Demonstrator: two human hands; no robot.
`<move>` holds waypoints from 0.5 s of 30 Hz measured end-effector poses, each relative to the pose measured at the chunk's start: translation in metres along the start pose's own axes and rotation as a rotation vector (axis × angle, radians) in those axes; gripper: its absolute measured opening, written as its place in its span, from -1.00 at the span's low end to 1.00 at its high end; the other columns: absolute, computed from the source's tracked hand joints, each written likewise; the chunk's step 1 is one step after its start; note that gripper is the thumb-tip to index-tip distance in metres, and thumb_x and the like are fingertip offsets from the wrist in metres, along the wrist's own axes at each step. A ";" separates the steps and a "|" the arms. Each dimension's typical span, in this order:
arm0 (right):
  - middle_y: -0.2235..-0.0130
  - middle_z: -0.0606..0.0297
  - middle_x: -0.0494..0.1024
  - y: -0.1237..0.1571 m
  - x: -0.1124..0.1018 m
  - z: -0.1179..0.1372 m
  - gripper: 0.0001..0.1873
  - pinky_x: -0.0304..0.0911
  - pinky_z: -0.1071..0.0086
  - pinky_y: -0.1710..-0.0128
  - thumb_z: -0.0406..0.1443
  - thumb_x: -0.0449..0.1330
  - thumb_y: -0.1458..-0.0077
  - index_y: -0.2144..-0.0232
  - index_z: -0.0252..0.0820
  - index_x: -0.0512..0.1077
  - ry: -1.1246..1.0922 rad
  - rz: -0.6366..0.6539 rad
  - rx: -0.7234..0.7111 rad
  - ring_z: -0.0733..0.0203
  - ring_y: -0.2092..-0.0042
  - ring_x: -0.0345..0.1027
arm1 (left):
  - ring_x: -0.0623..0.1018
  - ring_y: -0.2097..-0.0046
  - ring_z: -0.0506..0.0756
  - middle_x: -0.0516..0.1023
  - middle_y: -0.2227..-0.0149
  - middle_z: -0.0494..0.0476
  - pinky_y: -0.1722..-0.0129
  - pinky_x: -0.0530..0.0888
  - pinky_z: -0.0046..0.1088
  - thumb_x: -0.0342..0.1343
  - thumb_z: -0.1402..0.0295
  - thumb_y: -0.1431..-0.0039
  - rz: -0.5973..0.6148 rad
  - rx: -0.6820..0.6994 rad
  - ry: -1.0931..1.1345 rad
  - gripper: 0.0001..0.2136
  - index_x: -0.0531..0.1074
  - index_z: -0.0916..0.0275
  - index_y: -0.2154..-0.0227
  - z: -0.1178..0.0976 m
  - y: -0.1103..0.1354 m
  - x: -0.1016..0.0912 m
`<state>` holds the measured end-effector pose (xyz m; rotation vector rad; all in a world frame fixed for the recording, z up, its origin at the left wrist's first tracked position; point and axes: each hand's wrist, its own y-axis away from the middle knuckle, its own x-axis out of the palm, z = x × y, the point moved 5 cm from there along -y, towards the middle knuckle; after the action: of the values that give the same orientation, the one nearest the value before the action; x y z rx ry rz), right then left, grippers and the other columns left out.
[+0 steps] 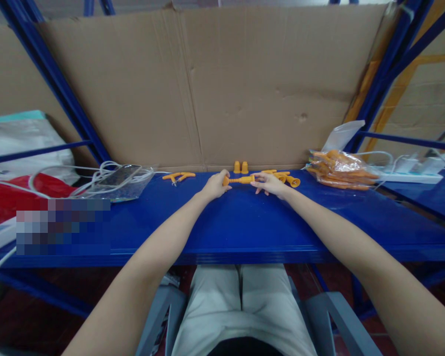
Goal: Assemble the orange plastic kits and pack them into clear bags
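Note:
My left hand (pixel 215 186) and my right hand (pixel 267 184) together hold one long orange plastic part (pixel 240 180) just above the blue shelf top (pixel 237 222). The left fingers are wrapped round its left end. The right fingers pinch its right end. Two small orange cones (pixel 241 167) stand upright right behind it. More loose orange parts (pixel 286 177) lie beside my right hand. An orange T-shaped piece (pixel 178 176) lies to the left of my left hand.
A clear bag of orange parts (pixel 339 170) lies at the right, a white power strip (pixel 411 173) beyond it. At the left, a phone (pixel 120 174) on a plastic bag with white cables. A cardboard sheet (pixel 222 84) backs the shelf, between blue posts.

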<state>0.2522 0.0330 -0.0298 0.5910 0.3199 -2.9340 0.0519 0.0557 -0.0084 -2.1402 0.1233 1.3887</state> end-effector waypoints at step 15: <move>-0.01 0.03 0.49 0.003 -0.013 0.009 -0.57 0.19 0.61 0.70 -0.31 0.23 -0.14 -0.06 -0.24 0.32 0.150 -0.269 0.027 0.54 0.61 0.29 | 0.55 0.11 0.12 0.43 -0.10 0.33 0.04 0.45 -0.32 0.18 0.42 -0.09 0.041 0.047 0.094 -0.35 0.11 0.25 -0.24 0.006 0.005 0.001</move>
<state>0.2610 0.0292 -0.0173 0.8361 0.4060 -3.1602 0.0462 0.0547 -0.0131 -2.1749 0.2346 1.2956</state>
